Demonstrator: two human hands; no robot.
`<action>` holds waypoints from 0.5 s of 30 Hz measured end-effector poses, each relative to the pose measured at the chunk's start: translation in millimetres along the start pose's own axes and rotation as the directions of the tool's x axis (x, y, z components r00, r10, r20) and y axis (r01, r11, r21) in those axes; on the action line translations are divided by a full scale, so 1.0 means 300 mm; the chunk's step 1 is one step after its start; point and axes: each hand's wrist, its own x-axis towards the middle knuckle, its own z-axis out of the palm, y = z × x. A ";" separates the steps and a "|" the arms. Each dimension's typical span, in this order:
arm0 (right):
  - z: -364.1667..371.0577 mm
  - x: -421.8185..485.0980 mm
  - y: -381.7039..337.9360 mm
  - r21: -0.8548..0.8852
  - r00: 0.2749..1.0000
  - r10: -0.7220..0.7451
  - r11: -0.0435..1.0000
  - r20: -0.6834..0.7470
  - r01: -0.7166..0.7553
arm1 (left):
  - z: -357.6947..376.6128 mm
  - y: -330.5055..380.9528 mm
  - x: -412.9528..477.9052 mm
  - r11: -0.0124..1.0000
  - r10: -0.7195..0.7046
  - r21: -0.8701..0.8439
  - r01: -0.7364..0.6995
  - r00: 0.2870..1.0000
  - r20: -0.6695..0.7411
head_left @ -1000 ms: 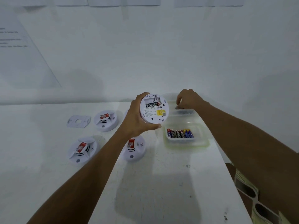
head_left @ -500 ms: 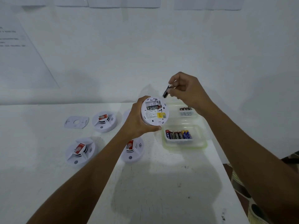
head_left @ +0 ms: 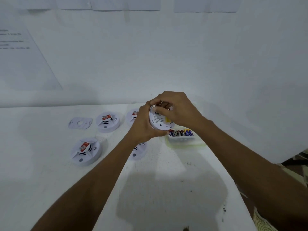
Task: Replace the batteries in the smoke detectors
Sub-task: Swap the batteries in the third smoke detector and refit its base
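Round white plastic smoke detector (head_left: 160, 121) is gripped above white tabletop (head_left: 166, 180) by left hand (head_left: 143, 125) | small cylindrical battery (head_left: 153, 106) is pinched at its 11 o'clock rim by right hand (head_left: 176, 109) | risk: battery could be seated reversed, bay being hidden by that hand.

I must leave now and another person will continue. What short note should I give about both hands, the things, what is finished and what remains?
Left hand grips the held smoke detector, back side facing the camera.
Right hand pinches a battery into its top edge; seating is hidden.
Spare batteries lie in the tray on the right.
Four other detectors and a mounting plate lie on the table.
Done: no detector visibly finished.
Left: seat this battery, close the detector, then probably the other four.
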 end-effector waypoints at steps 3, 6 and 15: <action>0.013 -0.003 -0.017 -0.021 1.000 0.005 1.000 -0.019 -0.006 | 0.004 -0.001 -0.013 1.000 0.021 0.020 -0.021 1.000 -0.007; 0.012 -0.002 -0.020 0.027 0.996 0.090 0.996 -0.015 -0.089 | 0.002 0.016 -0.024 0.998 0.041 0.045 -0.041 0.999 -0.010; -0.007 -0.036 -0.055 0.152 0.912 0.403 0.908 -0.075 -0.389 | -0.010 0.053 -0.071 0.997 0.045 0.066 -0.043 0.999 -0.030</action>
